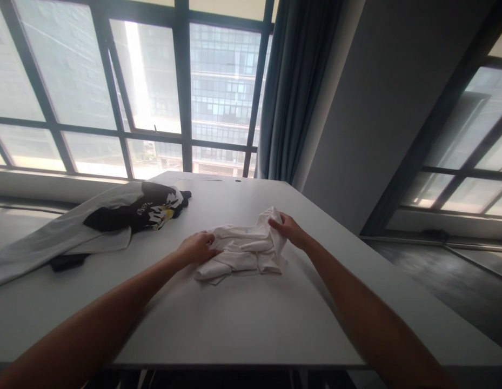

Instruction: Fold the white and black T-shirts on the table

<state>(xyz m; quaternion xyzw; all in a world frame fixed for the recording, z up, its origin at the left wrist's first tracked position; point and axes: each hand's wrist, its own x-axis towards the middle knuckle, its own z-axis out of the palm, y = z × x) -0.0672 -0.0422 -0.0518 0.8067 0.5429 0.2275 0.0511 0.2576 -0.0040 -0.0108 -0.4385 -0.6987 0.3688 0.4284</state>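
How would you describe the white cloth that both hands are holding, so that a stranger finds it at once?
On the white table before the big window, look to the middle, right of the pile of clothes. The white cloth lies crumpled between the left hand and right hand. Unlike the pile, it is plain white, without black print.

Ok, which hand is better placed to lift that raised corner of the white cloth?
Right, probably. The right hand already pinches the upturned edge of the white cloth, at its far right. The left hand lies on the cloth's left side, better suited to pinning it on the table.
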